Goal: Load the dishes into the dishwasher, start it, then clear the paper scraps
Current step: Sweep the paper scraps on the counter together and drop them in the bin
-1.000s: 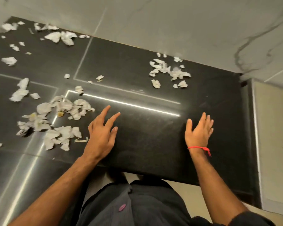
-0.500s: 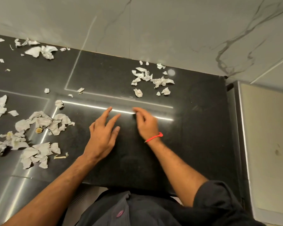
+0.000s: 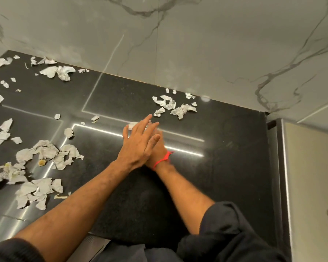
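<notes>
- Here, over the middle of the black worktop (image 3: 225, 167), the left hand (image 3: 135, 146) lies across the right hand (image 3: 156, 148), fingers straight and close together, pointing toward the back edge.
- The right hand is mostly hidden beneath the left; its fingers are blurred, and whether they are straight or curled cannot be told. A red thread (image 3: 162, 159) circles its wrist.
- A small white scrap (image 3: 133, 125) shows just beyond the left fingertips; whether either hand touches it cannot be told.
- Paper scraps (image 3: 175, 107) lie in a cluster near the back edge, just beyond the hands.
- More scraps (image 3: 45, 154) are strewn over the worktop's left part, from the front edge to the back left corner, where a crumpled wad (image 3: 64, 72) sits.
- A marbled wall (image 3: 197, 44) rises behind the back edge; a pale panel (image 3: 311, 186) stands off the right edge.
- Faint print shows on some scraps, too small to read.
</notes>
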`<state>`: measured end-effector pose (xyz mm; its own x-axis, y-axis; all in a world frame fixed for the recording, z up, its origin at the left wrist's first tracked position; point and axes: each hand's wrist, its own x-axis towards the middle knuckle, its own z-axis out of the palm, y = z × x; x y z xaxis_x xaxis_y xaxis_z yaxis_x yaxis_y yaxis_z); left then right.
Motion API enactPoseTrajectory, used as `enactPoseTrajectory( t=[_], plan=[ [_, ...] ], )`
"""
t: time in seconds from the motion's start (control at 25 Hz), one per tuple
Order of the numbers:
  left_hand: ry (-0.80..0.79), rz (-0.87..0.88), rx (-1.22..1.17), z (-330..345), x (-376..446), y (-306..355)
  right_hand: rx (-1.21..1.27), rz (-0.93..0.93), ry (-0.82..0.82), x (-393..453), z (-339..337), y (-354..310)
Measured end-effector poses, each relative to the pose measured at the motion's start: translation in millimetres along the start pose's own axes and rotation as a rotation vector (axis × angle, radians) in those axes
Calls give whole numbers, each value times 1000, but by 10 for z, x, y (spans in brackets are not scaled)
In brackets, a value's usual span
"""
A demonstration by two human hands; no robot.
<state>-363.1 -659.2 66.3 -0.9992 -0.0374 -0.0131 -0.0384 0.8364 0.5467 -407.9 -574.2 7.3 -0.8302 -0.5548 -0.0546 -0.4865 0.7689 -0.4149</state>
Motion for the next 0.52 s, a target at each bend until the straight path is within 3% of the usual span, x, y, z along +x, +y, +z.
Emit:
enactPoseTrajectory(
  t=[0.08,0.12,0.16,0.24,0.32,0.4,0.44,0.52],
  plan=[
    [-78,-7,-97,19,60,-158,336,-33,-9,-149,14,-121],
    [-139,-3,-122,40,36,-267,435,-9,107,-192,-81,6],
    [-193,13,-66,67,-23,-383,471,21,253,-228,-196,210],
    [-232,27,257,145,-178,-629,317,129,446,-284,-460,791],
    [-197,-52,471,150,-286,-818,-16,391,405,-322,-756,1460],
    [-159,-159,439,72,-295,-903,-155,705,265,-382,-920,1848],
    [-155,-176,415,49,-261,-922,-152,783,218,-381,-897,1860],
    [-145,-144,386,49,-150,-837,-195,682,170,-242,-744,1565]
  ],
)
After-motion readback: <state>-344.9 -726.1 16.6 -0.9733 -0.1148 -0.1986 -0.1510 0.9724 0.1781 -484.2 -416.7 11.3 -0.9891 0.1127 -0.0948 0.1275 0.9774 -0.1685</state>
